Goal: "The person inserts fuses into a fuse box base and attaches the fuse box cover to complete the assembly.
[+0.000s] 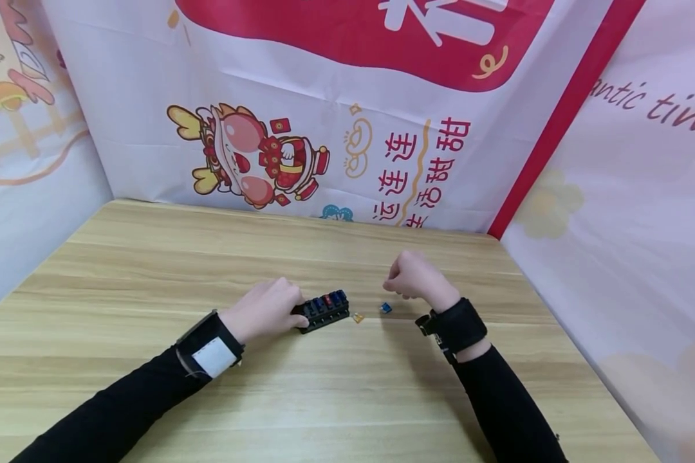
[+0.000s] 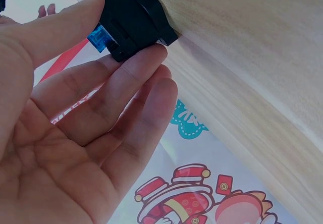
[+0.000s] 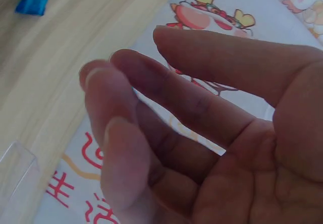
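A black fuse block (image 1: 324, 320) lies on the wooden table with several blade fuses in its slots, blue ones and a red one among them. My left hand (image 1: 266, 308) pinches its left end between thumb and fingers; the left wrist view shows the block's black end (image 2: 132, 24) and one blue fuse (image 2: 100, 38). Just off the block's right end is a loose amber fuse (image 1: 358, 318). A loose blue fuse (image 1: 386, 308) lies farther right, below my right hand (image 1: 419, 280). That hand hovers above the table, fingers loosely bent, holding nothing.
Light wood-grain tabletop (image 1: 336, 399) runs up to a printed cloth (image 1: 301, 71) hanging behind it, with more cloth at both sides. A clear plastic piece (image 3: 22, 166) shows at the lower left edge of the right wrist view.
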Demonstrator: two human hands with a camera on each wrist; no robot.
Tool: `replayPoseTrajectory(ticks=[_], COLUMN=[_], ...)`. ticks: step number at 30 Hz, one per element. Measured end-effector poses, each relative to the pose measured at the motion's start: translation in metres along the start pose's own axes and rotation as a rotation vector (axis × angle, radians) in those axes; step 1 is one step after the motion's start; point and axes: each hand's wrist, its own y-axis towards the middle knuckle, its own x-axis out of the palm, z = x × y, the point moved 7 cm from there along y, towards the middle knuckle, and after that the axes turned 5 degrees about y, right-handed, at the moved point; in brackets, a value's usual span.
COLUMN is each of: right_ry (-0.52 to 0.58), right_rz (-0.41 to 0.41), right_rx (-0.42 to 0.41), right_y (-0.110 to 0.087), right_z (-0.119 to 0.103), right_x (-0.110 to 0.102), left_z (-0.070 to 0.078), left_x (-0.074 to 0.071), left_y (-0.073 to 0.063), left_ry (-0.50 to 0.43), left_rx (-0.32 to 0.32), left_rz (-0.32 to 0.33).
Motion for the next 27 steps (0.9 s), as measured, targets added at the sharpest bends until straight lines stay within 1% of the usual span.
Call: replayPoseTrajectory(ticks=[6,10,12,15,22,27], right_ry=[-0.037,-0.036,-0.03,-0.028,-0.081,-0.088], right_rz=[-0.022,-0.033,-0.039,-0.045,-0.031,-0.034], right_rx=[0.044,0.083,0.088,0.085,0.074,0.059], right_y=[0.003,0.005,0.006,0.006,0.008,0.01], right_z=[0.007,0.011,0.012,0.013,0.014,0.015], right_x=[0.005,0.01,0.013,0.016,0.019,0.022], left_z=[0.0,0.0,0.0,0.0,0.0,0.001], left_x=[0.0,0.0,0.001,0.0,0.0,0.0], left_y=[0.0,0.0,-0.001,-0.001,0.0,-0.001], left_ry=[0.001,-0.001,-0.002,0.002,0.004,-0.001], left_rx=[-0.005,-0.004,-0.002,0.0,-0.007,-0.001], left_rz=[-0.002,-0.005,-0.003,0.001,-0.005,0.001])
